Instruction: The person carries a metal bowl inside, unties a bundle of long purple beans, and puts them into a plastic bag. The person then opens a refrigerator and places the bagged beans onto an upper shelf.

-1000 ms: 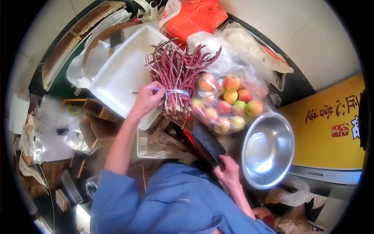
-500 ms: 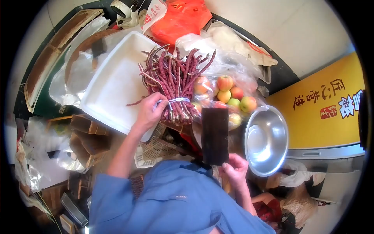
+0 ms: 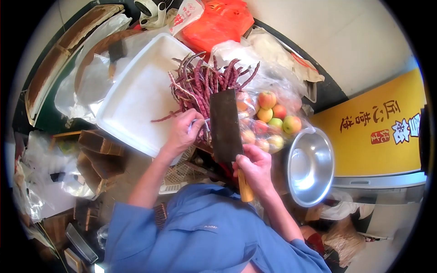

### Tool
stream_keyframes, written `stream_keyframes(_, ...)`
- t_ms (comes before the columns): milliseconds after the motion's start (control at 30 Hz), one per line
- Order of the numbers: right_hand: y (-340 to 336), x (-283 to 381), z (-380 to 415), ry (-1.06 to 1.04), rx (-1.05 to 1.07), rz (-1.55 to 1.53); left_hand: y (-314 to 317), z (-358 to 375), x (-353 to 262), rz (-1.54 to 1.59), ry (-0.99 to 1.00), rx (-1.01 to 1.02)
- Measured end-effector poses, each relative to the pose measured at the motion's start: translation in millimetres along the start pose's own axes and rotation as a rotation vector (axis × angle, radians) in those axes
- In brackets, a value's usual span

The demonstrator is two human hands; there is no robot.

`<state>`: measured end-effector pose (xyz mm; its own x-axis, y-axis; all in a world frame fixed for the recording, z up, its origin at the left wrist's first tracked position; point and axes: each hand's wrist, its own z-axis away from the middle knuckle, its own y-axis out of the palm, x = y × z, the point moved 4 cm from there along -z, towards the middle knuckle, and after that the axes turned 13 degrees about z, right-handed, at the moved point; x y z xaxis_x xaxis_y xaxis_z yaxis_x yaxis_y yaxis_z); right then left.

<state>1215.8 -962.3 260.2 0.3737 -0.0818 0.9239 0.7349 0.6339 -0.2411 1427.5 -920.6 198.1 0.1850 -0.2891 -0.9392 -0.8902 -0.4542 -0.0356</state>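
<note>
A bundle of dark-red long beans (image 3: 205, 77) lies across the corner of a white plastic tub (image 3: 136, 82). At its near end, my left hand (image 3: 185, 131) pinches the white tie (image 3: 207, 123) that binds the beans. My right hand (image 3: 255, 167) is closed round the wooden handle of a cleaver (image 3: 226, 125). The broad dark blade overlaps the beans' lower end in this view, hiding much of the tie, with its side edge near my left fingertips.
A clear bag of apples (image 3: 273, 113) sits right of the beans, above a steel basin (image 3: 310, 166). A yellow freezer (image 3: 373, 132) stands at the right. Red plastic bags (image 3: 218, 22) lie at the back, and cardboard boxes (image 3: 100, 154) stand at lower left.
My right hand has brought the cleaver up and left, over the tied end of the bundle. My left hand has stayed at the tie. The view has shifted slightly.
</note>
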Motion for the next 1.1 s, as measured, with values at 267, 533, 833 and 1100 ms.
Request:
stream_keyframes(267, 3.1, 4.8, -17.7, 0.016, 0.020, 0.000, 0.3, -1.4, -2.7, -0.003, 0.031, 0.014)
stream_keyframes(533, 18.1, 12.4, -36.4, -0.043, -0.084, 0.076, 1.2, -2.3, -0.8, -0.013, 0.053, 0.025)
stream_keyframes(833, 16.4, 6.5, -27.6, -0.048, -0.113, 0.102, 2.4, -2.4, 0.2, 0.027, 0.012, 0.005)
stream_keyframes(1100, 18.6, 6.8, -61.3, -0.143, -0.169, 0.089, 1.3, -1.8, 2.9, 0.047, -0.059, 0.003)
